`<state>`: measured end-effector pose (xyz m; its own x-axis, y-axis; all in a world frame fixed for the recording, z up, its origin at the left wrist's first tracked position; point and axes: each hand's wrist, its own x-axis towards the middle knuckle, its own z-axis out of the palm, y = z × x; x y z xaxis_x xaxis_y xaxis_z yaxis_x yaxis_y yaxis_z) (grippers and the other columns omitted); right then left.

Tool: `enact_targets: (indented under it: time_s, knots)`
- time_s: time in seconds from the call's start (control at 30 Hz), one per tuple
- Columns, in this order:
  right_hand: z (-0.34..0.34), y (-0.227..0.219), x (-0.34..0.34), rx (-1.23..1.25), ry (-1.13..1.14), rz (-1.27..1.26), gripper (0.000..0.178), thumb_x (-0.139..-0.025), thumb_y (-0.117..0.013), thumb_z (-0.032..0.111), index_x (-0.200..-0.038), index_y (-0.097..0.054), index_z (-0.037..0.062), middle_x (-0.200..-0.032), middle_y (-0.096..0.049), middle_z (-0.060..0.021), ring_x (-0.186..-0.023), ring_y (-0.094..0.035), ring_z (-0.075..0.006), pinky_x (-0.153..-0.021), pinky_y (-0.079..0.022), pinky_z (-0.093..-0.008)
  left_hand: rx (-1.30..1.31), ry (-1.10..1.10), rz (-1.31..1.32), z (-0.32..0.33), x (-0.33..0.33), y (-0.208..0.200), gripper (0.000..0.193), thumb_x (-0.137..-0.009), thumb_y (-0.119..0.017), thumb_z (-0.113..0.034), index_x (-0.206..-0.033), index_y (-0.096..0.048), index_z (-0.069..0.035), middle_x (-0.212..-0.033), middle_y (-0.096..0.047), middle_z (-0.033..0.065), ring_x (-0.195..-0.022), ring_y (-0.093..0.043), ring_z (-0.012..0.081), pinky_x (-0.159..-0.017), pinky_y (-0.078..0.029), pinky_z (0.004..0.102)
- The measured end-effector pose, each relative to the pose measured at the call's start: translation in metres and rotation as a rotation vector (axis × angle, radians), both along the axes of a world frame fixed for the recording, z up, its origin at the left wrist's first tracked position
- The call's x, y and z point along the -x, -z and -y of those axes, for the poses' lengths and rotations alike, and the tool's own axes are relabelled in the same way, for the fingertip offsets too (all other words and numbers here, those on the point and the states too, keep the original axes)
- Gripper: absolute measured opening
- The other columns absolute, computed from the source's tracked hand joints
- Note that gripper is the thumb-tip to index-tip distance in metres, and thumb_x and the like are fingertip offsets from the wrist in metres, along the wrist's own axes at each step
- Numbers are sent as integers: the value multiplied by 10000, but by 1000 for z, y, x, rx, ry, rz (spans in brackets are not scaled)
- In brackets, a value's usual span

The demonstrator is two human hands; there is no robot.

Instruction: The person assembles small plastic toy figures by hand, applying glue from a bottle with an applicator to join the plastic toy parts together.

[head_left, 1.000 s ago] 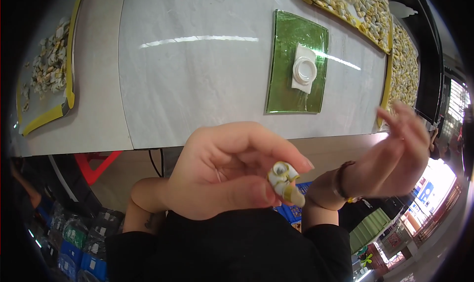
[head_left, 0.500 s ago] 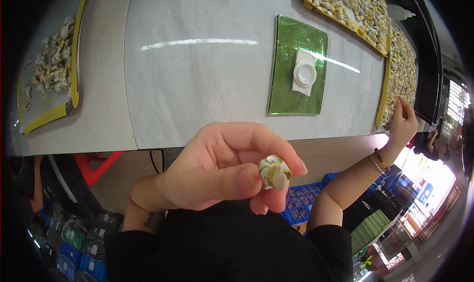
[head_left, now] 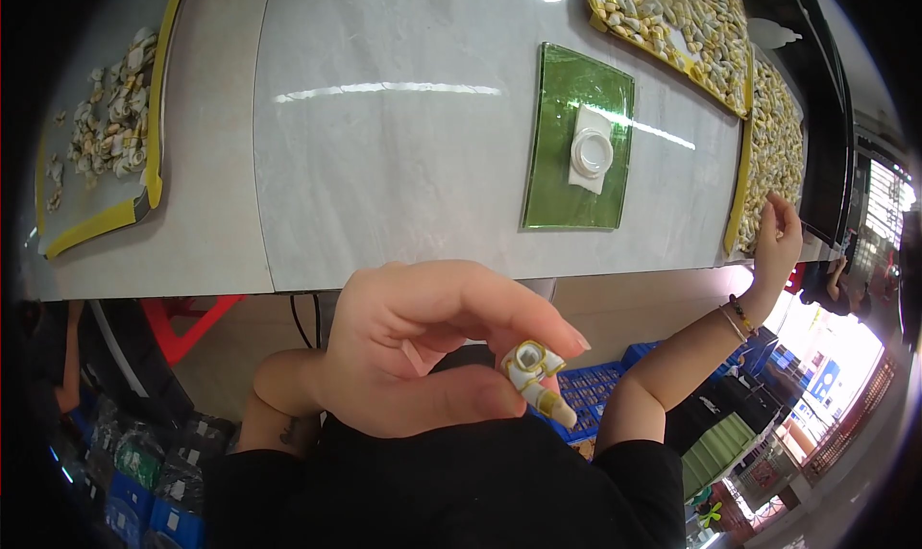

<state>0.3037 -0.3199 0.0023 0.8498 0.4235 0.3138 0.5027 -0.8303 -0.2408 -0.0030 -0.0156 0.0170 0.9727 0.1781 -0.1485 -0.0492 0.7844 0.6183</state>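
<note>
In front of my body, my left hand (head_left: 423, 352) pinches a small white figurine part (head_left: 540, 381) between thumb and fingers. The piece has gold trim, a hollow open end facing up, and a bent limb with a pale tip pointing down to the right. Off at the right, my right hand (head_left: 783, 232) reaches to the edge of a tray (head_left: 736, 203) filled with similar white and gold pieces. Its fingers are bent together; anything between them is too small to make out.
On the grey table (head_left: 384, 174) lies a green glass plate (head_left: 576, 208) bearing a white cloth and a small round white dish (head_left: 592, 152). Another full tray (head_left: 672, 64) stands at the far right. A yellow-edged tray (head_left: 96, 227) with more pieces is at left. Blue crates (head_left: 591, 388) sit below.
The figurine part has turned in my left hand, from nearly end-on to showing its hollow end and bent limb. My left hand is slightly lower; my right hand stays by the tray.
</note>
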Motion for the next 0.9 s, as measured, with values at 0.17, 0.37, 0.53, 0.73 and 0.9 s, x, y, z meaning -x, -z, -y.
enact_targets:
  time_s: [0.17,0.37,0.53,0.73,0.9]
  knots:
    - [-8,-9,9,72,49,-44,189,-802,-598,139,-942,-639,19,-789,-607,-54,-694,-542,-106,-639,-439,-245,-30,70,279,-6,6,17,346,-795,-626,-14,-1106,-508,82,-1036,-596,147,-900,-588,138,-776,-465,243]
    - [-16,-12,16,13,87,89,154,-810,-602,130,-874,-604,-9,-772,-617,-58,-687,-560,-105,-613,-438,-220,-12,-20,87,-1,2,6,295,-737,-715,-131,-915,-544,31,-724,-609,133,-658,-592,172,-568,-486,233]
    - [-76,-29,68,-598,-70,-49,105,-831,-547,56,-882,-569,-33,-758,-600,-74,-606,-528,-90,-516,-403,-181,-166,-21,44,-4,2,6,326,-690,-756,-162,-882,-539,-11,-730,-621,111,-661,-585,170,-571,-468,241]
    - [-138,-26,135,-765,-437,-496,179,-742,-505,-110,-902,-570,-62,-768,-550,-67,-657,-492,-85,-588,-384,-164,-93,7,297,-8,4,22,389,-709,-689,39,-1054,-515,82,-1010,-589,176,-912,-610,224,-810,-479,317]
    - [-164,-20,142,-579,-532,-612,178,-700,-533,-107,-846,-603,-34,-770,-568,-55,-677,-522,-94,-584,-404,-180,-66,-16,284,-9,9,24,401,-699,-698,37,-1051,-511,83,-1012,-587,186,-908,-611,231,-821,-477,325]
